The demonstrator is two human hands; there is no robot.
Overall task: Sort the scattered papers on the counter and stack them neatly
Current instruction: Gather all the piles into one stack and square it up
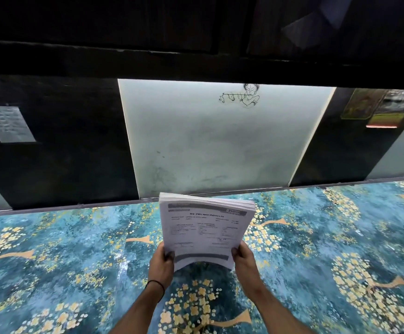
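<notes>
A thick stack of white printed papers [203,227] is held up above the counter [75,256], near its middle, tilted with the printed face toward me. My left hand [161,262] grips the stack's lower left corner, thumb on the front sheet. The lower right corner is gripped by my right hand [244,261] in the same way. The stack bows slightly between the two hands, and its top edge fans a little. No loose papers show on the counter.
The counter has a glossy blue top with yellow flower patterns. Behind it rise dark panels and a pale glass panel [220,141] with a small line drawing. A sheet [7,124] hangs on the left panel, and pictures [377,107] on the right.
</notes>
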